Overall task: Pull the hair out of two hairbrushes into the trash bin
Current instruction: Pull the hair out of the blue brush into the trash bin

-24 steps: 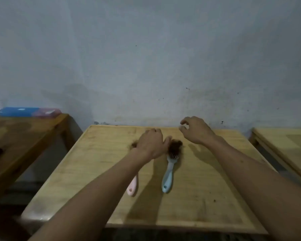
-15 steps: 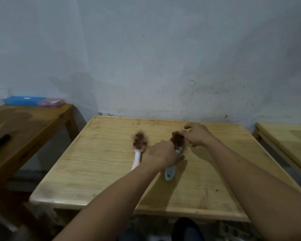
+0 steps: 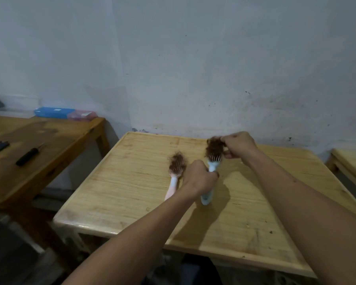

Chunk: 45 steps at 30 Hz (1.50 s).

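A light blue hairbrush (image 3: 211,166) stands tilted above the wooden table (image 3: 132,194), its bristles packed with brown hair (image 3: 214,147). My left hand (image 3: 199,177) grips its handle. My right hand (image 3: 237,145) pinches the top of that clump, which is partly lifted off the bristles. A pink hairbrush (image 3: 174,177) lies flat on the table just left of my left hand, its head covered with its own brown hair clump (image 3: 177,160). No trash bin is clearly in view.
A second wooden table (image 3: 39,145) stands at the left with a blue box (image 3: 53,112), a pink box (image 3: 82,115) and a black tool (image 3: 27,156). Another table edge (image 3: 349,167) shows at the right. A dark shape (image 3: 199,270) sits under the near table edge. The wall is close behind.
My left hand has closed on the blue brush handle and raised the brush. My right hand has taken hold of the hair clump and pulled it up off the bristles.
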Tool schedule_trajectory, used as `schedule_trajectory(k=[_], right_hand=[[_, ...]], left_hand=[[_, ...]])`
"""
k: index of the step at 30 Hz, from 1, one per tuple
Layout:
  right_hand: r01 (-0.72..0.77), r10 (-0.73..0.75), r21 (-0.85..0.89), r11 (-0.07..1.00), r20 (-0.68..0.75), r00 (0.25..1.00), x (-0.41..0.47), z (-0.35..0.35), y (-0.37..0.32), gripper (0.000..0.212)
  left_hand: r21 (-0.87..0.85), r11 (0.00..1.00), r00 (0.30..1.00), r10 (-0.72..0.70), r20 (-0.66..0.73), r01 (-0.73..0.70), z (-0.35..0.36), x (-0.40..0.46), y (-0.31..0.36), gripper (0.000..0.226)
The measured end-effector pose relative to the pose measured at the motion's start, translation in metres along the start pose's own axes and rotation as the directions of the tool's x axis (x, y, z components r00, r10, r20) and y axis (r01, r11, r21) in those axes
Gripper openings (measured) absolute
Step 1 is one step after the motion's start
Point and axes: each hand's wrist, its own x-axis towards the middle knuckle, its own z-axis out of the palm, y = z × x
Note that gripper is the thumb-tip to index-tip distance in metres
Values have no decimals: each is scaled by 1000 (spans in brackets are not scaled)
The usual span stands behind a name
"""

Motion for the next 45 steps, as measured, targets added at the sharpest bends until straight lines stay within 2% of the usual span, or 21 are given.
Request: schedule_trajectory(k=[2, 4, 7, 13, 19, 26, 28, 31, 33, 35, 37, 42, 45], right_hand=[[60, -61, 62, 996, 15, 998, 1, 6, -16, 18], [88, -95, 115, 989, 55, 994, -2, 14, -31, 16], [75, -132, 271, 960, 200, 971, -19, 33, -60, 9], [110, -253, 399, 910, 326, 911, -61, 101, -101, 9], [125, -345, 446, 886, 455, 821, -111, 175, -116, 17], [146, -425, 445, 884, 632, 648, -175, 238, -109, 15], [177, -445, 428, 886, 683, 579, -193, 249, -103, 14], [207, -447, 396, 895, 778, 442, -221, 262, -90, 14], [264, -438, 358, 895, 814, 382, -239, 271, -79, 13], [395, -434, 279, 875, 813, 387, -252, 283, -61, 15], [500, -425, 198, 843, 816, 392, -264, 295, -40, 12], [513, -350, 122, 849, 858, 376, -290, 316, 18, 8], [513, -304, 82, 854, 880, 365, -293, 323, 45, 8]], left_hand=[[-112, 993, 999, -26, -33, 23, -18, -3, 2, 46], [-276, 960, 997, -65, -46, 49, -39, -7, -2, 40], [-472, 880, 994, -94, -48, 61, -72, -19, -14, 25], [-546, 835, 976, -168, -139, 66, -139, -63, -48, 20], [-622, 780, 928, -282, -244, 73, -183, -107, -84, 46], [-708, 707, 868, -358, -345, 10, -213, -142, -137, 70], [-716, 698, 847, -379, -373, -3, -217, -157, -157, 73], [-759, 651, 794, -455, -402, -12, -216, -186, -187, 73], [-789, 615, 729, -534, -428, -13, -209, -207, -207, 66], [-776, 631, 663, -585, -467, 10, -198, -225, -228, 58], [-744, 665, 627, -607, -489, 63, -184, -239, -250, 50], [-723, 654, 535, -702, -470, 223, -142, -257, -298, 48], [-789, 571, 502, -763, -408, 227, -117, -264, -324, 47]])
